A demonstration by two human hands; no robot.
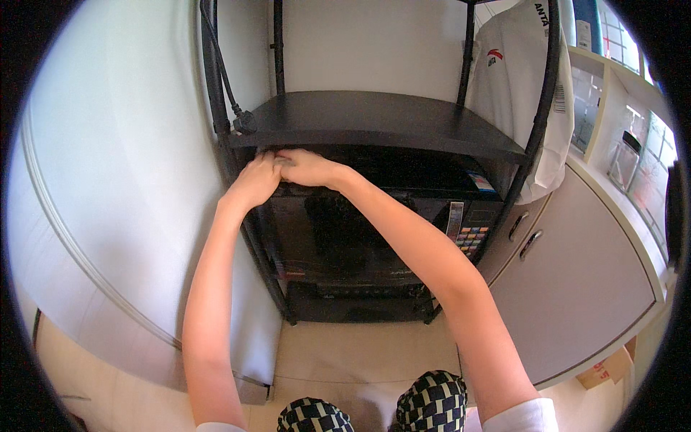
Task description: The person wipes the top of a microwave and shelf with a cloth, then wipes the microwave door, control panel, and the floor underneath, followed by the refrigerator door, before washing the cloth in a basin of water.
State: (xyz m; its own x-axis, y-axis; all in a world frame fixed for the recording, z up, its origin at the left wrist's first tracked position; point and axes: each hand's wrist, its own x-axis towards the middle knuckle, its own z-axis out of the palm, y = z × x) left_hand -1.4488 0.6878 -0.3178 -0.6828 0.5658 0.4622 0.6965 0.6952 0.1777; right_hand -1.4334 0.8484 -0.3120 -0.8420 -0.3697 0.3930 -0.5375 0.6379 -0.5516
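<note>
My left hand [258, 178] and my right hand [309, 168] meet just below the front left of a black shelf board [372, 116]. Their fingers overlap over the upper left front of a black microwave oven [345, 243], which sits on the rack level below. The fingertips are partly hidden and blurred, so I cannot tell whether they hold something. Coloured buttons [471, 238] show at the oven's right side, and a sticker [480, 181] lies on its top.
A black power plug [244, 122] hangs by the rack's left post [217, 70]. Left stands a smooth white panel [119, 162]. On the right are a white bag [510, 81], a cabinet door [577, 286] and a lidded glass jar [626, 159]. Patterned fabric covers my knees [432, 402].
</note>
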